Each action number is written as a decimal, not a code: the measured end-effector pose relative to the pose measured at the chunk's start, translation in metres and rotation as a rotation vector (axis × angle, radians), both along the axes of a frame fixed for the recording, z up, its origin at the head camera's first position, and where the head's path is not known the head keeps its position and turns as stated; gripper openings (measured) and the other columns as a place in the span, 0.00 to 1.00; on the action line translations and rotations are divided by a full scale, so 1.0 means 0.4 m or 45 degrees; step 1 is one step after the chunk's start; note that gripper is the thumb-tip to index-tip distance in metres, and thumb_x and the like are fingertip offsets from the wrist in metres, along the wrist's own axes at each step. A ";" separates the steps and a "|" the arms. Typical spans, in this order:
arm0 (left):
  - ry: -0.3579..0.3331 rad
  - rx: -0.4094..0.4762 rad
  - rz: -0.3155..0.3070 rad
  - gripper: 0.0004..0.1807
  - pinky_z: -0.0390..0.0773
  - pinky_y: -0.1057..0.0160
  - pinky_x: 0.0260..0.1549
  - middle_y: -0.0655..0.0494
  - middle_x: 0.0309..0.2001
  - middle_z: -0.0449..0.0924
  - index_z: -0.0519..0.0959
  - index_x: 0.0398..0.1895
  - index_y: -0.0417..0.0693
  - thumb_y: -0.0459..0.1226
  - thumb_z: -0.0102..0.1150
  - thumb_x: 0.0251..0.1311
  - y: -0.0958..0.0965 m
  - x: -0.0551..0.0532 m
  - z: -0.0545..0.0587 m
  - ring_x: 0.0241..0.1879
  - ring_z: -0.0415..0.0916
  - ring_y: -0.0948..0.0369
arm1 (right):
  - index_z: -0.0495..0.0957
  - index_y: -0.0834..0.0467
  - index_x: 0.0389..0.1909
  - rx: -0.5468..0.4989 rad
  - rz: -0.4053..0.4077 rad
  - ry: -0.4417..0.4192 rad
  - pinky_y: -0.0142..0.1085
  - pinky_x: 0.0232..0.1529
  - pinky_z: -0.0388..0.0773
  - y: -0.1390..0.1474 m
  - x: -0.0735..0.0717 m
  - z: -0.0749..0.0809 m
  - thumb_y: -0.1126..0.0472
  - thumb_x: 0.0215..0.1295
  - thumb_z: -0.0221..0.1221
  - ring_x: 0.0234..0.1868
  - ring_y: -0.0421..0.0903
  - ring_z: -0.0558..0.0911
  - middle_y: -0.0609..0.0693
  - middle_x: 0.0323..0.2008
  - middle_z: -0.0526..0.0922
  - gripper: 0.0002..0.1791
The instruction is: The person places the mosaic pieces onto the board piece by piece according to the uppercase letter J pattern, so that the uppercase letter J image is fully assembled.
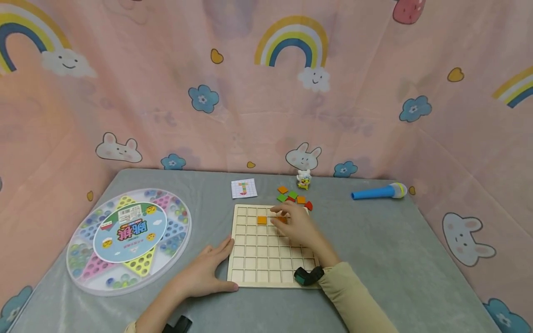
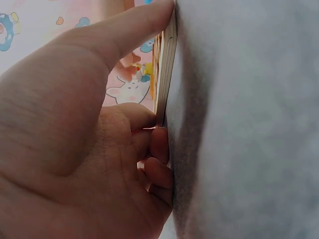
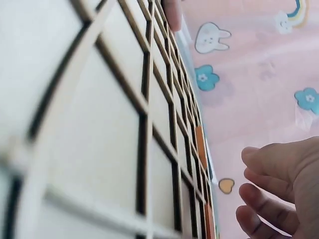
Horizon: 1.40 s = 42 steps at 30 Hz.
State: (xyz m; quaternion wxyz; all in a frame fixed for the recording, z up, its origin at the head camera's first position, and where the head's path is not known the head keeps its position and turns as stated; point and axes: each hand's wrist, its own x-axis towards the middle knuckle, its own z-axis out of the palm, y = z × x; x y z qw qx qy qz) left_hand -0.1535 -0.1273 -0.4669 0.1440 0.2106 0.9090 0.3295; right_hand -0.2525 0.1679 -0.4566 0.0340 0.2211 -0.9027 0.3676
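Observation:
A square wooden grid board (image 1: 250, 252) lies on the table, with one orange tile (image 1: 262, 220) in a cell near its far side. Another orange tile (image 1: 281, 219) sits farther right, partly hidden under my right hand (image 1: 297, 224). That hand hovers over the board, fingers loosely bent and nothing between them in the right wrist view. My left hand (image 1: 204, 273) rests at the board's left side, its thumb at the near corner and its fingertips along the edge. In the left wrist view, thumb and forefinger touch the board's side (image 2: 167, 74).
Several loose orange, green and red pieces (image 1: 293, 195) lie behind the board, near a small figurine (image 1: 304, 179). A pattern card (image 1: 244, 188) is at the back. A round marble game board (image 1: 129, 243) lies left, a blue toy microphone (image 1: 379, 191) back right.

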 end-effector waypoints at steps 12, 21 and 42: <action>0.003 0.016 -0.007 0.63 0.72 0.43 0.63 0.50 0.85 0.52 0.58 0.84 0.43 0.60 0.79 0.52 0.007 -0.006 -0.009 0.64 0.65 0.53 | 0.88 0.62 0.51 0.064 0.087 -0.010 0.39 0.43 0.77 -0.040 -0.024 -0.024 0.66 0.71 0.67 0.43 0.48 0.81 0.55 0.49 0.87 0.11; -0.010 0.029 0.000 0.63 0.71 0.40 0.65 0.51 0.86 0.51 0.57 0.85 0.43 0.59 0.80 0.52 0.004 -0.005 -0.008 0.68 0.64 0.48 | 0.88 0.61 0.50 0.061 0.105 -0.002 0.39 0.44 0.77 -0.044 -0.026 -0.027 0.67 0.71 0.66 0.43 0.47 0.80 0.55 0.50 0.87 0.10; -0.024 0.016 0.022 0.63 0.71 0.42 0.64 0.52 0.86 0.52 0.57 0.85 0.44 0.58 0.80 0.51 0.003 -0.002 -0.004 0.66 0.64 0.52 | 0.85 0.64 0.58 -0.029 0.034 -0.040 0.36 0.33 0.75 -0.011 -0.030 0.041 0.64 0.69 0.69 0.52 0.56 0.81 0.58 0.56 0.86 0.18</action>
